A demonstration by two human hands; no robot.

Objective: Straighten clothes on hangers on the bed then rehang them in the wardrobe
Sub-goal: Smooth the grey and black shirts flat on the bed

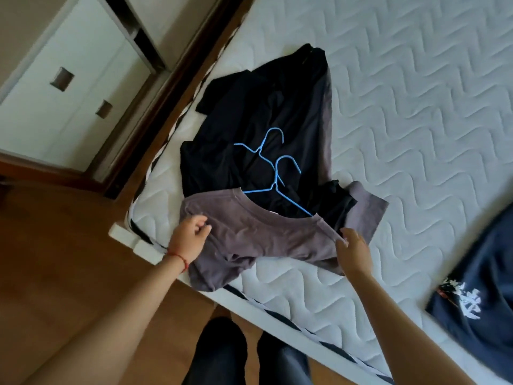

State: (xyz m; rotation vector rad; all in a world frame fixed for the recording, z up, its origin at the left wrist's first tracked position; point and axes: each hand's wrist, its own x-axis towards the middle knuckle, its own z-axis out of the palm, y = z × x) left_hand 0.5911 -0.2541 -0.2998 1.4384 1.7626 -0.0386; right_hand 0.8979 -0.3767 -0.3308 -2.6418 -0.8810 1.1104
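Head view: grey-brown T-shirt (258, 232) spread at the near corner of the bed (416, 107), lower part drooping over the mattress edge, a blue hanger (280, 187) threaded through its neckline with the hook lying out on the black garment (263, 120) beyond. Second blue hanger (263, 143) resting on that black garment, its arms hidden inside the cloth. Another dark printed garment (477, 287) well apart at the right edge of the bed.

Left hand (188, 237) at the shirt's left shoulder, fingers loosely curled, touching the cloth but apparently not gripping it. Right hand (354, 252) at the right shoulder, thumb and fingers seemingly pinching the seam edge, though blurred.

Probably light, limp jersey: no stiffness of its own, prone to wrinkling and to sliding off the thin, smooth wire arms. Best taken at both shoulder seams, directly over the hanger arms, then tugged outward evenly. For lifting, better held by the hanger neck below the hook, never by the cloth alone. Wardrobe (61, 87) standing near, beyond the bed frame.
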